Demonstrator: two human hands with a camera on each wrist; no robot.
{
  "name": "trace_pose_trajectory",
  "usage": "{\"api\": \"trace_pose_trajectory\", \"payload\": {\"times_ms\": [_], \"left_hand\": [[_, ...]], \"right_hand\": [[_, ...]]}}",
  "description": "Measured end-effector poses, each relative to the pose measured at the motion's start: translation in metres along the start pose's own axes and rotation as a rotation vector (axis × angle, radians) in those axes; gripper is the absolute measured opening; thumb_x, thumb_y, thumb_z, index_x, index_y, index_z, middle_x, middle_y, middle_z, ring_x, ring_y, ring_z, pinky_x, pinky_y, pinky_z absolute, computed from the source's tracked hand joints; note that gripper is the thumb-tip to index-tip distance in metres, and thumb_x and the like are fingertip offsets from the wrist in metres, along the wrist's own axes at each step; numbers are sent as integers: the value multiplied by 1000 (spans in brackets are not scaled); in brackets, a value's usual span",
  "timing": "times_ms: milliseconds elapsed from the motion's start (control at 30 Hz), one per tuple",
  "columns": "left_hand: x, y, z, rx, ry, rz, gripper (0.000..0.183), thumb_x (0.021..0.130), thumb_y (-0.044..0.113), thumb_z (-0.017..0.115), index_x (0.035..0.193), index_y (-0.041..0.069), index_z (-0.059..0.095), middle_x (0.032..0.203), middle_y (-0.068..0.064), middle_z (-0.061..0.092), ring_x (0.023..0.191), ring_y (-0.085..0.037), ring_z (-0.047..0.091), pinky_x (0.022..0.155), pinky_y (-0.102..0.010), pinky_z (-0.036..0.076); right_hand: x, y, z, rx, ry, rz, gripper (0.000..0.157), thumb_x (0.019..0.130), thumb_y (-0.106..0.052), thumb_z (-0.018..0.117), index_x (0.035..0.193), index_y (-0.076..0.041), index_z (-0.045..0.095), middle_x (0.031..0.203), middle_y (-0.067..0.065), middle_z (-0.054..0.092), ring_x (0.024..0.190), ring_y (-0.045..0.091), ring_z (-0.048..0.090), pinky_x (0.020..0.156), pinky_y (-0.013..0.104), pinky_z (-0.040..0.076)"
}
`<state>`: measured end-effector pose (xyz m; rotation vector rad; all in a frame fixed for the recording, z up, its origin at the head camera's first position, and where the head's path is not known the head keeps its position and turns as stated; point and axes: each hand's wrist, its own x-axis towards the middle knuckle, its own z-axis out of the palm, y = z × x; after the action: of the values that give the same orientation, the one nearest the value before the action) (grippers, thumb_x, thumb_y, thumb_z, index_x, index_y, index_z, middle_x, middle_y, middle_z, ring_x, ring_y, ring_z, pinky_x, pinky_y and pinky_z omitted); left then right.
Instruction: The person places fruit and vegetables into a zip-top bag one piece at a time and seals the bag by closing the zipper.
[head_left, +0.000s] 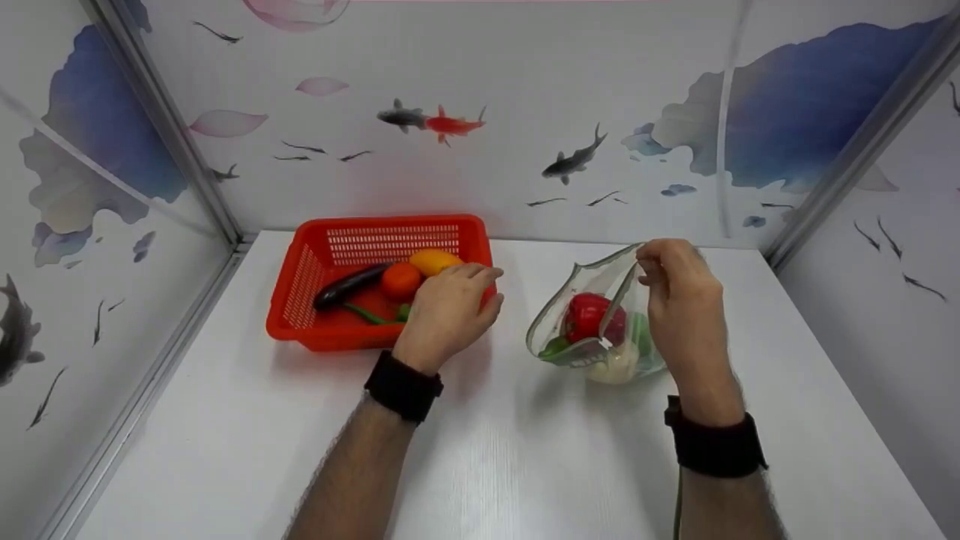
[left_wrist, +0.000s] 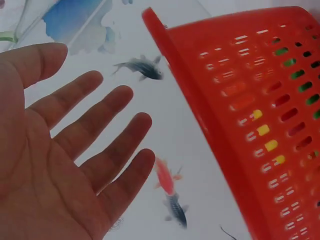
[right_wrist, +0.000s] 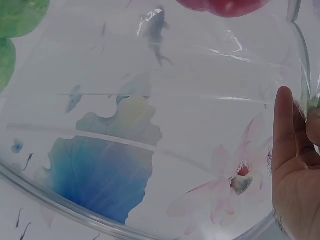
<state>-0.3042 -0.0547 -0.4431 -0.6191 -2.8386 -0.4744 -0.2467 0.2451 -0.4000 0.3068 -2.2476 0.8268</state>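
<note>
My left hand [head_left: 452,313] hovers over the right side of a red plastic basket [head_left: 289,319], fingers spread and nothing in them. The left wrist view shows its bare palm beside the basket wall [left_wrist: 200,117]. In the basket lie an eggplant [head_left: 351,286], an orange-red tomato-like vegetable [head_left: 401,281], a yellow vegetable [head_left: 433,261] and a green chili pepper [head_left: 365,313]. My right hand [head_left: 684,315] pinches the rim of a clear bag with grey-green edging [head_left: 534,330], holding its mouth up. Inside sit a red bell pepper [head_left: 586,315], a whitish vegetable [head_left: 616,365] and green ones.
All this stands on a white table [head_left: 480,465]. White panels printed with fish and lotus leaves [head_left: 480,180] enclose it at the back and both sides. Metal posts [head_left: 169,112] mark the corners.
</note>
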Motion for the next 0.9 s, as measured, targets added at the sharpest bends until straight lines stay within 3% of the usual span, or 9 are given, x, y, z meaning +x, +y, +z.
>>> {"api": "trace_pose_trajectory", "payload": {"times_ms": [167, 333, 700, 900], "left_hand": [[-3, -19, 6, 14, -80, -102, 47, 120, 38, 65, 162, 16, 70, 163, -12, 73, 152, -37, 68, 134, -58, 54], [-7, -36, 10, -19, -143, -177, 52, 119, 38, 65, 165, 13, 66, 164, -14, 70, 149, -41, 66, 136, -59, 51], [-12, -61, 20, -76, -240, -311, 52, 118, 40, 61, 158, 9, 71, 147, -16, 72, 131, -38, 65, 126, -59, 59], [-11, -67, 24, -68, -296, -351, 56, 118, 44, 56, 159, 9, 71, 137, -16, 70, 123, -38, 63, 118, -58, 60]], "right_hand": [[0, -1, 0, -1, -4, 13, 14, 115, 12, 61, 124, 5, 71, 120, 23, 76, 110, 39, 83, 98, -11, 41], [0, -1, 0, -2, -10, 16, 15, 115, 13, 61, 124, 5, 71, 120, 24, 76, 112, 39, 83, 98, -11, 41], [-1, 0, 0, 6, 1, 1, 15, 114, 13, 62, 123, 5, 72, 119, 23, 76, 109, 38, 83, 98, -10, 41], [0, -1, 0, 12, -6, 16, 16, 114, 13, 63, 125, 5, 72, 121, 24, 76, 112, 39, 83, 98, -10, 42]]}}
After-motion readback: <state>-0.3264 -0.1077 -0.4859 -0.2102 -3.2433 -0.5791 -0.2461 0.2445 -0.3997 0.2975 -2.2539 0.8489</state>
